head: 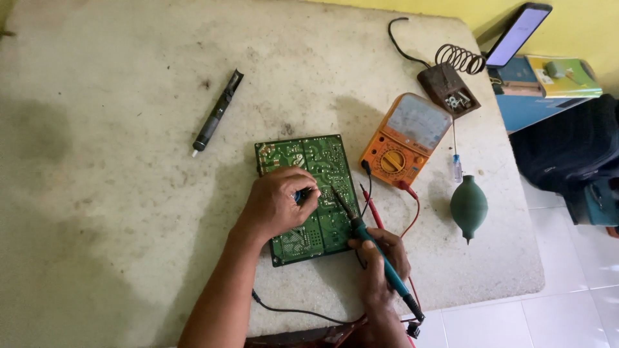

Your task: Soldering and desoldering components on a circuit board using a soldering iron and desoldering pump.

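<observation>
A green circuit board (322, 161) lies solder side up near the middle of the worn table. My left hand (278, 203) rests on the board and pinches a small dark item between thumb and fingers; what it is I cannot tell. My right hand (382, 261) grips a teal-handled soldering iron (380, 254) like a pen. Its thin tip touches the board just right of my left fingers. The iron's cord runs off the front edge.
An orange multimeter (406, 138) with red and black probe leads lies right of the board. A green rubber blower bulb (469, 206), a small screwdriver (456, 161), an iron stand (449, 84) with coil, a black desoldering pump (217, 113) and a propped phone (518, 33) are around.
</observation>
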